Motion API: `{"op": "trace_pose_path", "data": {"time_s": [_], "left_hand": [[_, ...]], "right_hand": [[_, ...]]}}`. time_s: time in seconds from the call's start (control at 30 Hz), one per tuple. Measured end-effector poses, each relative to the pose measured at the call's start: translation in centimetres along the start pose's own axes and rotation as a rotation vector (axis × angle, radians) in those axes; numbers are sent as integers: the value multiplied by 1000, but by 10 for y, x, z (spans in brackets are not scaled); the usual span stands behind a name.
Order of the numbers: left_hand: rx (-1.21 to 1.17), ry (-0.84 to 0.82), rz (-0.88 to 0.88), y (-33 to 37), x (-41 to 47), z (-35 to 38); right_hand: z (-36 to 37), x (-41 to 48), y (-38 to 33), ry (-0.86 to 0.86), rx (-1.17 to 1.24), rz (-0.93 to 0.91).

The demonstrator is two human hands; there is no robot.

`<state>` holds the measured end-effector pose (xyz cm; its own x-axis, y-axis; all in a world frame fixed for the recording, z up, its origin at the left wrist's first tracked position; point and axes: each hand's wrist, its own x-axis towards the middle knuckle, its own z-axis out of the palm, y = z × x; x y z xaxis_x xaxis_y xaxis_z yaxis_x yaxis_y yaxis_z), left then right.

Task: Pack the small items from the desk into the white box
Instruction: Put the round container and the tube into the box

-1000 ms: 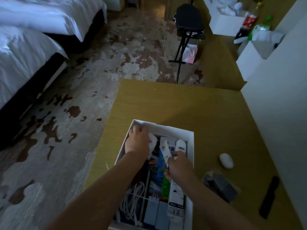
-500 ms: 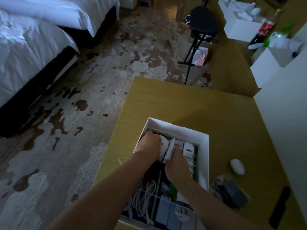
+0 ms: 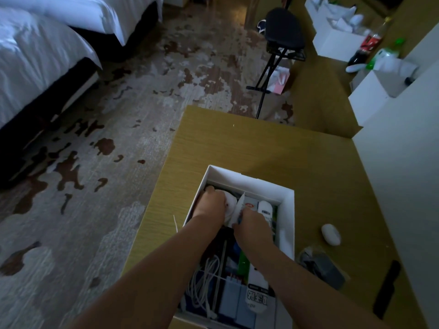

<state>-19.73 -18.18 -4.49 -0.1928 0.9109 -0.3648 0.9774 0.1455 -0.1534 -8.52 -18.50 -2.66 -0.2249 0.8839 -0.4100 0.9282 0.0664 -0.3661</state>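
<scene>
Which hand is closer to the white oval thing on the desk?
Right. The right hand is in the white box, left of the white oval thing; the left hand is farther left.

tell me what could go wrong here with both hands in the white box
1. The white box looks crowded; the thin white packet the right hand pinches beside the white bundle under the left hand may crease when wedged in.
2. The white oval item, bagged dark item and black flat item lie on the desk; room for them may run short.

Left hand (image 3: 212,203), right hand (image 3: 252,224), both curled
</scene>
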Motion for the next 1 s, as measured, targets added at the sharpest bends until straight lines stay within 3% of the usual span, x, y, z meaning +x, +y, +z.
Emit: {"op": "trace_pose_path", "data": {"time_s": [0.1, 0.3, 0.4, 0.63, 0.8, 1.0], "left_hand": [[81, 9, 50, 0, -7, -4], [-410, 204, -42, 9, -21, -28], [-632, 256, -58, 20, -32, -47], [-711, 360, 51, 74, -33, -80], [-696, 333, 178, 139, -27, -87], [-421, 46, 346, 221, -22, -68]], "right_hand": [[-3, -1, 7, 28, -63, -68], [-21, -3, 25, 97, -63, -139], [-34, -6, 35, 198, 36, -187], [-84, -12, 93, 504, 405, -263], [-107, -2, 177, 479, 524, 165], [-96, -18, 294, 349, 504, 549]]}}
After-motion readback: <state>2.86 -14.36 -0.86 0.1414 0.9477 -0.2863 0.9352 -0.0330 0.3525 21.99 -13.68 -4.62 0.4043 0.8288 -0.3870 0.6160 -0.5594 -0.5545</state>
